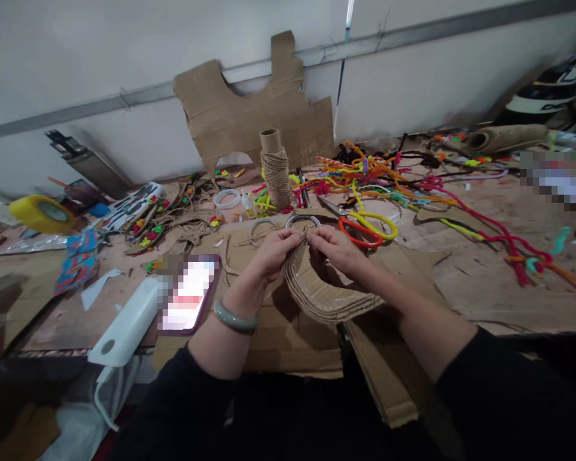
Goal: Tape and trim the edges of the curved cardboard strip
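My left hand point(276, 253) and my right hand point(336, 250) meet in the middle, thumbs and fingers pinched together. Between the fingertips is the near edge of a pale thin ring point(302, 219). A tiny brown bit shows where the fingertips meet; whether it is twine I cannot tell. Below my hands lies a thick stack of curved cardboard layers point(321, 307) with clear tape on it. To the left of the ring rests another thin ring point(264, 229), with loose twine by it. Right of my hands lie scissors point(365, 238) with red handles, beside a yellow loop point(381, 224).
Behind stand a twine spool point(276, 176) and a torn cardboard sheet point(249, 115). A phone point(189, 294) and a white power strip point(125, 326) lie left. Farther left are yellow tape point(43, 214) and several twine pieces point(192, 224). Tangled coloured cords point(388, 169) spread right.
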